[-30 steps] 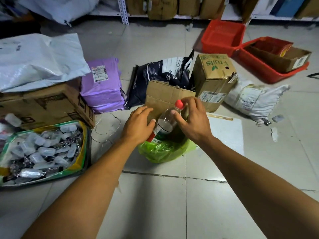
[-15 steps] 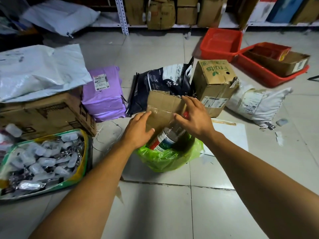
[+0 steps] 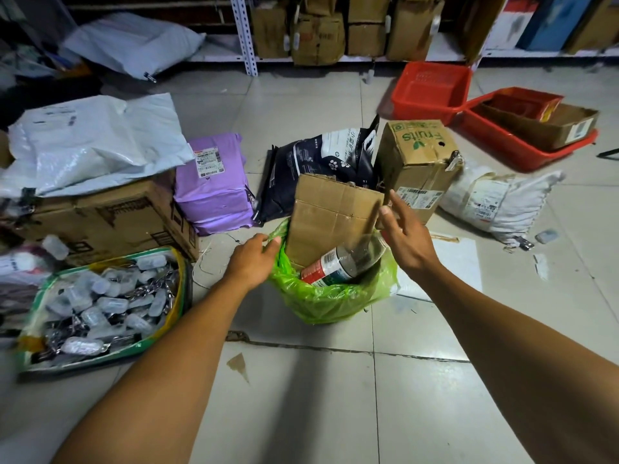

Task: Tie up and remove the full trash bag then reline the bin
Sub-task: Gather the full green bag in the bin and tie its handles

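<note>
On the tiled floor [image 3: 301, 396], in the middle of the scene, stands the bin, lined with a green trash bag [image 3: 331, 299] whose thin film is folded out over the rim and hides the bin itself. A folded cardboard piece [image 3: 331, 216] stands upright in the far side of it, well above the rim, and a plastic bottle [image 3: 338, 264] with a red and white label lies tilted against it on the near side. The left hand [image 3: 251, 259] rests its fingertips on the bag's left edge, fingers loosely straight, gripping nothing. The right hand [image 3: 405, 236] hovers open just above the right rim, beside the cardboard's edge, holding nothing. The film looks soft, light and slippery, likely to tear on the stiff cardboard corners. The load seems light but bulky. The sensible hold is the loose rim at opposite sides, gathered inward above the cardboard before knotting.
</note>
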